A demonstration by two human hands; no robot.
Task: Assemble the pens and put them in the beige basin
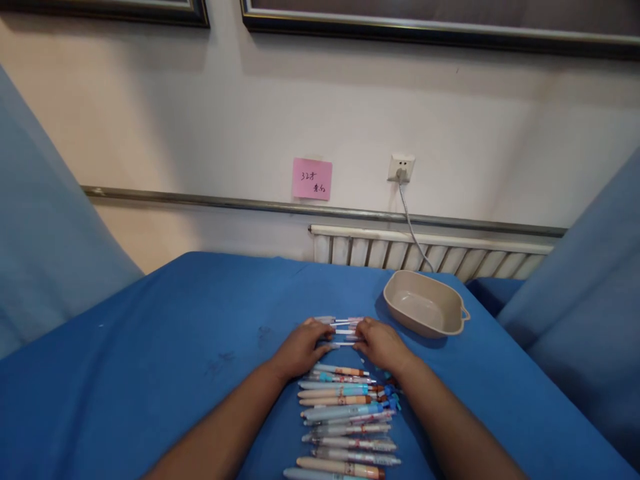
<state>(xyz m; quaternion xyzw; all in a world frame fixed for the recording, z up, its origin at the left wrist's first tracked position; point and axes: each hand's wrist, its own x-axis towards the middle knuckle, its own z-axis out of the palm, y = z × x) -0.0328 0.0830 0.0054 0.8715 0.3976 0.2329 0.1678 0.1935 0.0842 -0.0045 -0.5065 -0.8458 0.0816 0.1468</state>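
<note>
Several pens (345, 401) lie crosswise in a column on the blue cloth, running toward the bottom edge. At the column's far end, slim white and clear pens (345, 331) lie between my two hands. My left hand (301, 348) has its fingers bent round their left ends. On the right ends rest the curled fingers of my right hand (381, 343). Both hands touch the pens, with thumbs pointing inward. Which pens each hand grips is partly hidden by the fingers.
A beige basin (425, 303) stands at the back right of the blue-covered table (175, 347). Behind are a white radiator (380, 252), a metal rail, and a socket (401, 168) with a cable. Blue curtains hang on both sides.
</note>
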